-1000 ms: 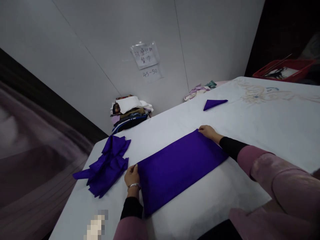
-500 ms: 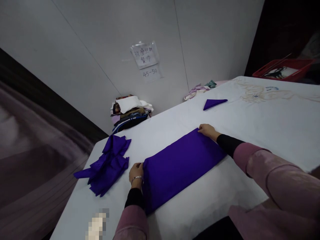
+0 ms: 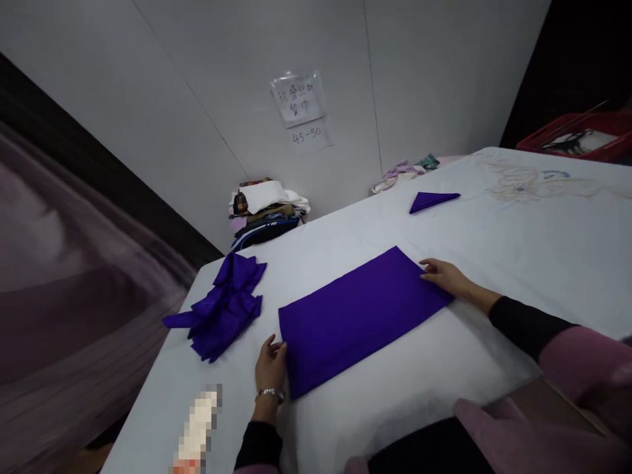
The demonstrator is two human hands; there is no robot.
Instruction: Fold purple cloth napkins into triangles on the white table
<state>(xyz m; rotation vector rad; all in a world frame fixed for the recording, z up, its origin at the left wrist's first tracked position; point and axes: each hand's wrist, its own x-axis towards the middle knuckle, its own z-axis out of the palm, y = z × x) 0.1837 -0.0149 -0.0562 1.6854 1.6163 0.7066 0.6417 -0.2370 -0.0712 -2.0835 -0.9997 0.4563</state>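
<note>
A purple cloth napkin (image 3: 363,319), folded into a flat rectangle, lies on the white-covered table. My left hand (image 3: 270,368), with a bracelet at the wrist, is beside its left edge, fingers apart and holding nothing. At the opposite short edge, my right hand (image 3: 447,278) rests with loosely stretched fingers, the fingertips at the cloth's border. Left of the rectangle is a crumpled heap of purple napkins (image 3: 224,313). Farther back on the right lies a small purple cloth folded into a triangle (image 3: 432,201).
Against the wall stands a stack of folded clothes (image 3: 269,210). More cloths (image 3: 402,174) sit at the table's back edge. A red basket (image 3: 575,135) is at the far right. Handwritten paper signs (image 3: 301,105) hang on the wall. A pixelated patch covers something at lower left.
Both hands have let go of the napkin's upper corners and moved down along its short edges toward me. The napkin now lies flat. The view has shifted slightly.
</note>
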